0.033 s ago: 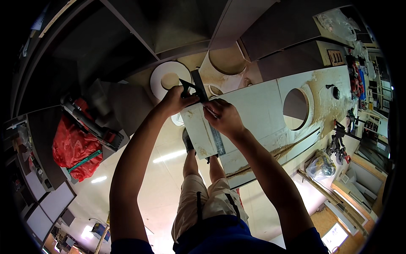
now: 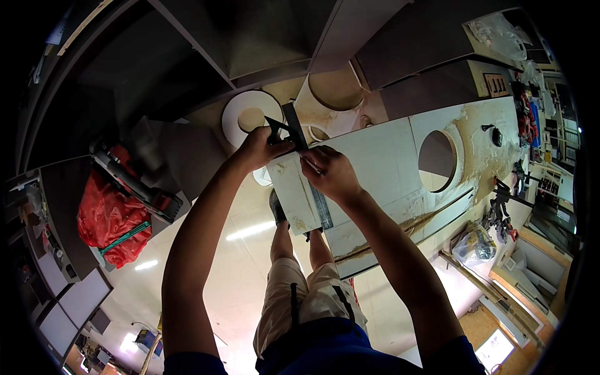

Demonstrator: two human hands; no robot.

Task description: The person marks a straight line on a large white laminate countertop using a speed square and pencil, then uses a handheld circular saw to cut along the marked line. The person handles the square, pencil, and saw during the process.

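Note:
My left hand (image 2: 257, 151) is closed on a black triangular square (image 2: 276, 130) at the far left end of a white, dust-stained board (image 2: 378, 156). Beside the square, a dark straight bar (image 2: 292, 119) sticks out past the board's far edge. A grey metal ruler (image 2: 322, 209) lies across the board toward me, partly under my right hand. My right hand (image 2: 331, 174) rests there with fingers pinched together, close to the square. Whatever is between those fingers is hidden.
The board has a large round hole (image 2: 436, 161). Beyond it lie a white ring (image 2: 237, 111) and a cut-out panel (image 2: 337, 90). At left, a power tool (image 2: 134, 181) sits by a red plastic bag (image 2: 109, 219). Clamps (image 2: 503, 203) stand at right. Dark cabinets (image 2: 269, 37) line the far side.

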